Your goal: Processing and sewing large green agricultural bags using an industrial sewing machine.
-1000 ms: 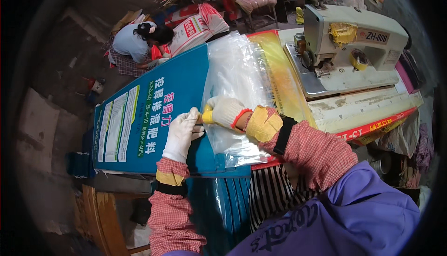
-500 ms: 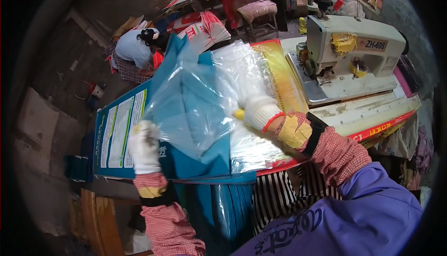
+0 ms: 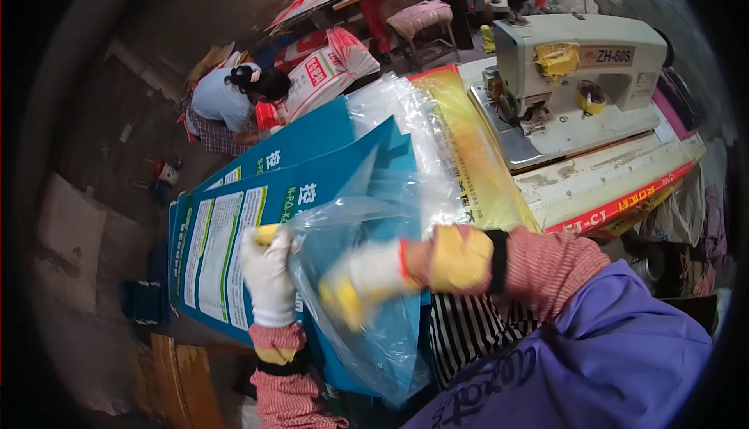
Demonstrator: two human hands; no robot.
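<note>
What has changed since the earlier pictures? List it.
A clear film has been drawn left and nearer, over the top blue sack, which also shifted nearer. The left hand has moved left and nearer, by the film's edge; the blurred right hand has come nearer, over it. Grips unclear. Sewing machine and crouching co-worker stayed put.

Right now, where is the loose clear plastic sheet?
In the head view, the plastic sheet is just below centre, over a blue sack, with the left hand at its left edge.

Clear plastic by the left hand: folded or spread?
Spread, loosely: the clear plastic lies wide and wrinkled from the left hand downward, blue sack showing through.
</note>
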